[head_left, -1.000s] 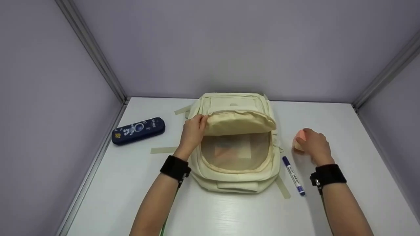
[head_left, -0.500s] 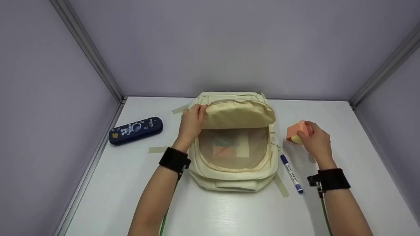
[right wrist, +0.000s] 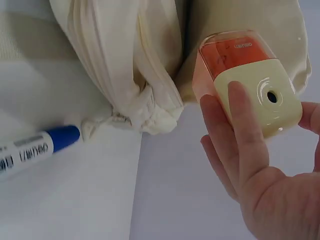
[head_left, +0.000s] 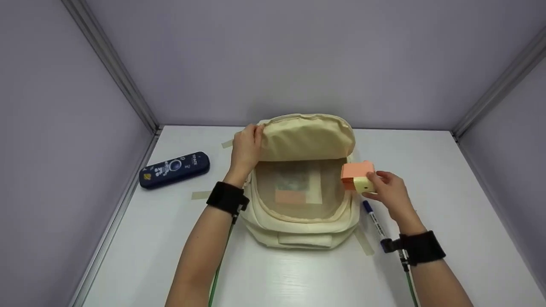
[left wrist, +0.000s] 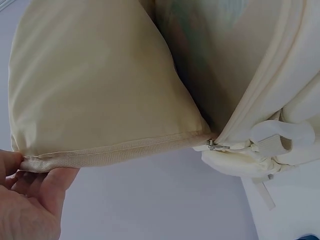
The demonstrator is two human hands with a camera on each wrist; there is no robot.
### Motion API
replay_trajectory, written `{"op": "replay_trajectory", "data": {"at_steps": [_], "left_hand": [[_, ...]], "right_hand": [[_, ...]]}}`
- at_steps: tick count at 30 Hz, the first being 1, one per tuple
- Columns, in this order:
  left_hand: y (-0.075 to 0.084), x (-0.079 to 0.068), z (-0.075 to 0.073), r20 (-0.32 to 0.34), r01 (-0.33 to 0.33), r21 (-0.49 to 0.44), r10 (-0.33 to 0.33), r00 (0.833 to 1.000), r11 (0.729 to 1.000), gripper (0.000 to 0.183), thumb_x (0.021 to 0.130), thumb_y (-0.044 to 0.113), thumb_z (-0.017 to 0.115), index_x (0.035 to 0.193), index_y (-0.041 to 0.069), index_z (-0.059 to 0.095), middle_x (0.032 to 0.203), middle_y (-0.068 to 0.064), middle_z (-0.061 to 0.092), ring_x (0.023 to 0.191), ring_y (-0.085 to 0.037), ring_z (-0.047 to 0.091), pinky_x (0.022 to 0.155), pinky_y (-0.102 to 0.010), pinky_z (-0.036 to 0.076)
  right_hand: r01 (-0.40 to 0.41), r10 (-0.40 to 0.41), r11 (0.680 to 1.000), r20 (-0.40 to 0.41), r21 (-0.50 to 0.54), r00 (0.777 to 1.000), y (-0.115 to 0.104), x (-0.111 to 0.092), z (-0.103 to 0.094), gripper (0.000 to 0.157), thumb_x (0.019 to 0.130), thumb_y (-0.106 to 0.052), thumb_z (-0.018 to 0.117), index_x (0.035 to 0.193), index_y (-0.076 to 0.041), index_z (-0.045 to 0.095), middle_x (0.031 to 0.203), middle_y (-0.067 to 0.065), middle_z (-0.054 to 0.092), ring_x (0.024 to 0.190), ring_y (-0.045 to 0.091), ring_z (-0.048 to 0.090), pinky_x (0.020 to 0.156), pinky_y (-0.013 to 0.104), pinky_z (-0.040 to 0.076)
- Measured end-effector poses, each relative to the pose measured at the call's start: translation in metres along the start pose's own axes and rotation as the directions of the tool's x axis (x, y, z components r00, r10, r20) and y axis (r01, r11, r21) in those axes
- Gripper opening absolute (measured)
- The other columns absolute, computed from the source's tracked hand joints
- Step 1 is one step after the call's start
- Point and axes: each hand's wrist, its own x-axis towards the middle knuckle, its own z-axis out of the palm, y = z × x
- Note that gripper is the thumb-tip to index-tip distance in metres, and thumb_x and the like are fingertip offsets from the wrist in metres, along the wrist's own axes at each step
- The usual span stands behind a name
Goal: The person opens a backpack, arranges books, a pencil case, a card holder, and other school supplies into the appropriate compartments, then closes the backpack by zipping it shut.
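Leftward toward the backpack [head_left: 298, 228] has come the orange-and-cream sharpener [head_left: 357, 175], and the flap [head_left: 307, 138] stands higher. Nearest, a blue-capped marker [head_left: 374, 219] lies on the bench [head_left: 281, 281]. Beyond it the right hand [head_left: 393, 195], part-closed, holds the sharpener between thumb and fingers, by the backpack's right edge. A navy case [head_left: 175, 170] lies further left. Farthest, the left hand [head_left: 245, 149] pinches the flap's left edge.
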Motion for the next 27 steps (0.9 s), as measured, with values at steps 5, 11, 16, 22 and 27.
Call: {"op": "replay_trajectory", "data": {"at_steps": [5,11,16,22,27], "left_hand": [[0.001,0.002,-0.001,-0.025,-0.001,-0.001,0.001,1.0,1.0,0.031,0.105,0.02,0.049,0.094,-0.004,0.066,0.079,-0.014,0.066,0.066,-0.02,0.056,0.061,-0.036,0.048],[0.0,0.002,0.001,-0.041,0.001,-0.005,-0.002,0.999,1.0,0.031,0.105,0.021,0.049,0.094,-0.003,0.066,0.078,-0.012,0.065,0.066,-0.02,0.057,0.062,-0.036,0.048],[-0.001,0.001,0.002,-0.036,-0.004,-0.025,0.003,0.999,1.0,0.032,0.105,0.02,0.049,0.093,-0.003,0.066,0.078,-0.012,0.065,0.066,-0.019,0.056,0.062,-0.036,0.048],[-0.002,0.0,0.003,-0.032,-0.01,-0.027,0.009,0.999,1.0,0.033,0.105,0.021,0.049,0.091,-0.004,0.065,0.075,-0.011,0.063,0.062,-0.017,0.052,0.059,-0.034,0.046],[-0.003,0.0,0.004,-0.019,0.004,-0.025,-0.004,1.0,1.0,0.034,0.105,0.023,0.048,0.095,-0.004,0.066,0.076,-0.011,0.064,0.062,-0.017,0.052,0.059,-0.033,0.047]], "right_hand": [[-0.077,0.074,0.993,0.044,0.086,0.996,0.006,0.005,0.026,0.069,0.102,-0.033,0.052,0.142,0.017,0.028,0.129,0.028,0.041,0.096,0.016,0.061,0.083,0.029,0.053],[-0.112,0.106,0.987,0.061,0.111,0.993,0.015,0.017,0.053,0.065,0.103,-0.029,0.05,0.144,0.015,0.025,0.136,0.03,0.039,0.112,0.032,0.055,0.083,0.027,0.053],[-0.111,0.103,0.986,0.07,0.123,0.992,0.018,0.027,0.069,0.066,0.105,-0.033,0.046,0.147,0.013,0.023,0.14,0.03,0.038,0.108,0.034,0.061,0.082,0.03,0.054],[-0.12,0.108,0.971,0.069,0.209,0.992,0.018,0.036,0.082,0.06,0.106,-0.032,0.041,0.144,0.013,0.028,0.126,0.03,0.046,0.09,0.027,0.07,0.084,0.034,0.054],[-0.111,0.085,0.964,0.115,0.243,0.99,0.021,0.038,0.091,0.055,0.108,-0.022,0.038,0.146,0.015,0.024,0.139,0.034,0.038,0.122,0.036,0.054,0.098,0.032,0.045]]}}
